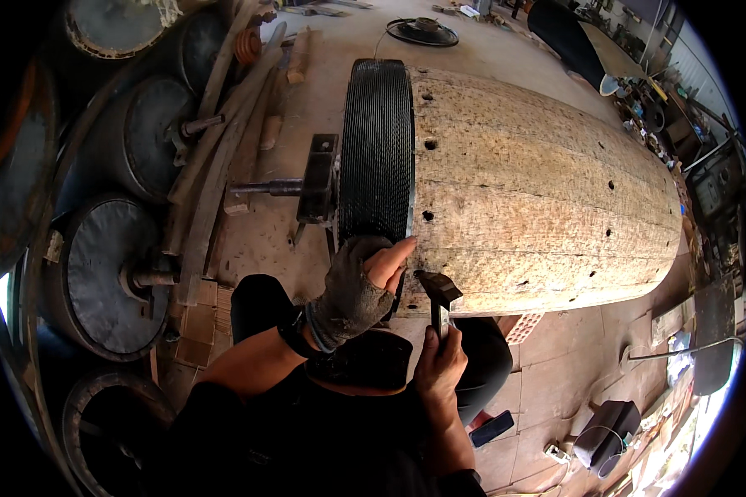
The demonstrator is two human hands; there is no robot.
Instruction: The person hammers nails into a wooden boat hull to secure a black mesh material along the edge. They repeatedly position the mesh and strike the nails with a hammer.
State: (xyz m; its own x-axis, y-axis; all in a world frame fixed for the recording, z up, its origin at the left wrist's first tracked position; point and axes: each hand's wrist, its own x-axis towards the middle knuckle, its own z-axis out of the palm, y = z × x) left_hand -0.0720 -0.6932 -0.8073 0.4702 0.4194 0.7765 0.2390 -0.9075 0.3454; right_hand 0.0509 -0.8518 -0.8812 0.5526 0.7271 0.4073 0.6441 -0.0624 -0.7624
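A large wooden drum (522, 182) lies on its side ahead of me, its planks dotted with dark holes. Dark wire (377, 149) is wound in tight rows round its left end. My left hand (360, 286), in a grey glove with bare fingertips, rests by the near edge of the winding; its fingers are pressed together, and what they hold, if anything, is hidden. In my right hand (441, 364) is a hammer (441, 290), gripped by the handle, its head up against the drum's near side, close to the left fingertips.
A metal shaft (265, 188) juts from the drum's left end through a bracket (317, 178). Wooden beams (224, 166) and several dark rollers (112, 273) line the left. A wire coil (423, 31) lies beyond. At lower right are a phone (491, 427) and a dark box (609, 435).
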